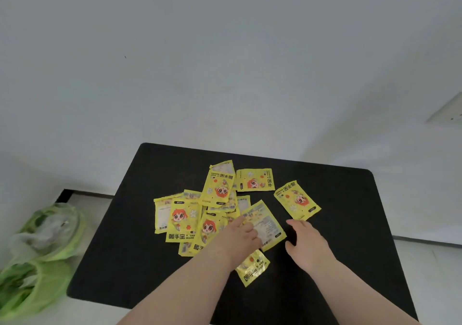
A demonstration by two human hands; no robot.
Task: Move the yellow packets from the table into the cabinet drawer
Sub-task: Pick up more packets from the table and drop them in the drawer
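Several yellow packets [186,218] with a red-haired cartoon figure lie scattered and overlapping on a black table [350,224]. One packet [297,199] lies apart at the right, another [253,267] near the front under my left wrist. My left hand [240,237] rests on the pile, its fingers on the edge of a face-down packet [266,222]; whether it grips it I cannot tell. My right hand [306,243] hovers open just right of that packet, fingers spread, holding nothing. No cabinet drawer is in view.
A green plastic bag [42,249] with clear wrapping sits on the floor left of the table. A pale wall rises behind the table, with a wall plate [447,109] at the far right. Light floor shows on both sides.
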